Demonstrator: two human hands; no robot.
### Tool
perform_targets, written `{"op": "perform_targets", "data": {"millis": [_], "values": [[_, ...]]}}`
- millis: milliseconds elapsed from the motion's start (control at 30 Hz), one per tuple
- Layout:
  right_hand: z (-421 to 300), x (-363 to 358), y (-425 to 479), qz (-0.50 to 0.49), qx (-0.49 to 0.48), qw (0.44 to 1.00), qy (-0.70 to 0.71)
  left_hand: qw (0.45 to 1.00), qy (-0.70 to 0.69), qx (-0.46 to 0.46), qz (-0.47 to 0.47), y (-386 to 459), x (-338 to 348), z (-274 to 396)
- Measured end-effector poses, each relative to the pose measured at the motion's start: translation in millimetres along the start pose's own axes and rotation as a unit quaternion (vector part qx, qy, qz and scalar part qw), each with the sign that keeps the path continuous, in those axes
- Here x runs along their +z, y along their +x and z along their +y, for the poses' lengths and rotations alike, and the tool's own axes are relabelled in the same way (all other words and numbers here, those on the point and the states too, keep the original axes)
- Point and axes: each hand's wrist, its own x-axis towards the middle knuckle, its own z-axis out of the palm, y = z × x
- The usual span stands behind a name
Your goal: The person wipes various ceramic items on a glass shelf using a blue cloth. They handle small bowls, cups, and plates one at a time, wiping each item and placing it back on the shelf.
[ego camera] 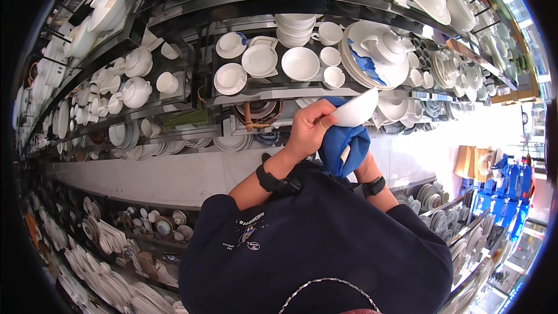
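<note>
My left hand (307, 128) pinches the rim of a white ceramic bowl (358, 108) between thumb and fingers. The bowl is tilted on its side, its smooth outer wall facing up. A bunched blue cloth (344, 150) lies against the underside of the bowl. My right hand (365, 162) grips this cloth from below, and the cloth hides most of its fingers. Both hands are in front of my chest, just short of the shelf edge.
A black shelf (266, 93) ahead carries a stack of white bowls (296, 30), a teapot (386, 48) on large plates and several cups (330, 34). More crockery fills the racks behind me. Blue crates (501, 200) and cardboard boxes (468, 163) stand at right on the pale floor (174, 174).
</note>
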Motion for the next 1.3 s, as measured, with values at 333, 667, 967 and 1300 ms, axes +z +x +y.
{"op": "perform_targets", "data": {"millis": [333,667,967,1300], "values": [[-37,-24,-10,0.024,0.251,0.842,0.476,0.967,0.243,0.074,0.011,22,-13,2],[-13,-56,-18,0.065,0.189,0.788,0.582,0.845,0.507,0.168,-0.018,69,-54,-83],[-5,-57,-20,0.077,0.213,0.788,0.572,0.792,0.58,0.186,-0.038,66,-59,-127],[-9,-64,-11,0.074,0.209,0.789,0.572,0.781,0.606,0.146,-0.045,73,-50,-124]]}}
